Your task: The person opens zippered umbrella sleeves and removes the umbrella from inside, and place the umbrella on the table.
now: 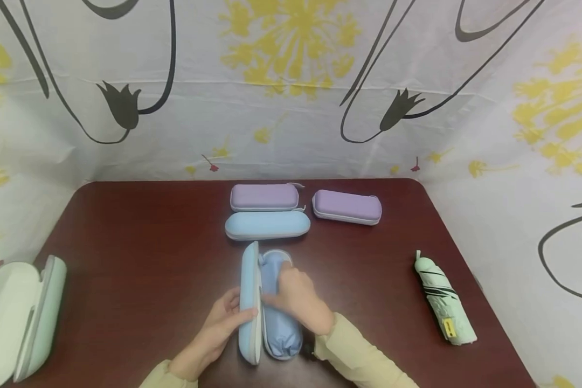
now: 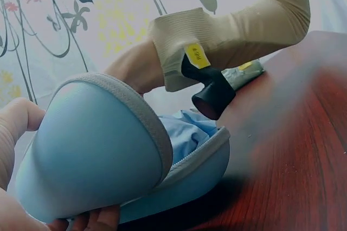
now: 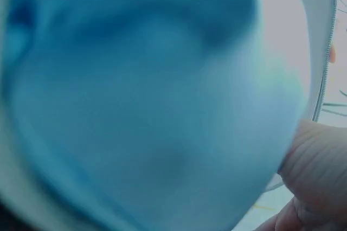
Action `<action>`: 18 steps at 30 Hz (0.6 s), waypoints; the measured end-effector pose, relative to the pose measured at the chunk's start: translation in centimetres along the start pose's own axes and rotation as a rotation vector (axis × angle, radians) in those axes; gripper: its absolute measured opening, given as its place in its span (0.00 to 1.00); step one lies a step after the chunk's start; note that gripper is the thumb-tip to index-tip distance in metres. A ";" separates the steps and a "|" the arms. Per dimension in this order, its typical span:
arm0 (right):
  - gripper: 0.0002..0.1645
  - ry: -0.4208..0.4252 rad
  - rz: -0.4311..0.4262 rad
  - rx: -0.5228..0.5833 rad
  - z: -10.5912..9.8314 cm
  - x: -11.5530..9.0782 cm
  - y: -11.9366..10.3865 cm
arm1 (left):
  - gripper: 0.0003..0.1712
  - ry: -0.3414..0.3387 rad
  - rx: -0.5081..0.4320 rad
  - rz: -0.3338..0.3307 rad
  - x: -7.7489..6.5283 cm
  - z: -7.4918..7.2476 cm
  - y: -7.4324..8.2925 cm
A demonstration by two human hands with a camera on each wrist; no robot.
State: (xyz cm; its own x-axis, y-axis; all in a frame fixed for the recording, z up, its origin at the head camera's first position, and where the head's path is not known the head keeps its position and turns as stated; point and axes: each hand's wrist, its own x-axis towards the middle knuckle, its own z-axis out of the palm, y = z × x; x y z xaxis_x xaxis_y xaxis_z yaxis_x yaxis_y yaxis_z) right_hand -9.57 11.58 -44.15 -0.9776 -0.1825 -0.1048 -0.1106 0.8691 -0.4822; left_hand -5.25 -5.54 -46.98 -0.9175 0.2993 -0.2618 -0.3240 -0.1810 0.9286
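A light blue zip case (image 1: 250, 304) stands open lengthwise near the table's front, its lid tilted up on the left. My left hand (image 1: 218, 323) holds that lid, thumb over its outer face and fingers behind the far side. In the case's right half lies a blue folded umbrella (image 1: 282, 328), its near end gathered and crumpled. My right hand (image 1: 300, 296) is on the umbrella's upper half, fingers bent over it and thumb reaching toward the lid edge. In the right wrist view, blurred blue fabric (image 3: 135, 106) fills most of the picture beside the thumb (image 3: 320, 160).
Behind lie a closed blue case (image 1: 268, 224) and two purple cases (image 1: 264, 197). A pale green folded umbrella (image 1: 443, 302) rests at the right. An open pale green case (image 1: 39, 323) sits at the left edge. Patterned cloth (image 1: 291, 124) rises behind the table (image 1: 140, 258).
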 end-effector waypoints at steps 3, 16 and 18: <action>0.40 -0.010 0.024 0.038 0.0 0.2 0.1 | 0.39 0.022 0.001 0.013 0.0 0.3 -0.1; 0.44 -0.048 -0.006 0.324 0.3 0.2 2.5 | 0.40 0.018 -0.012 -0.027 -0.4 0.4 0.5; 0.42 -0.055 -0.024 0.391 0.1 0.2 2.8 | 0.41 0.022 -0.014 -0.025 -0.4 0.4 0.4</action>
State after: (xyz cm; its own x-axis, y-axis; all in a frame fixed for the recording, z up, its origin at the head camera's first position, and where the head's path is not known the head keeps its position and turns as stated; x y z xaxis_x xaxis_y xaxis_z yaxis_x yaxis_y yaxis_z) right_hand -10.10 13.96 -45.60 -0.9633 -0.2342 -0.1313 -0.0459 0.6254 -0.7790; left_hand -4.93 -5.35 -46.41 -0.9138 0.2833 -0.2911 -0.3502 -0.1863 0.9180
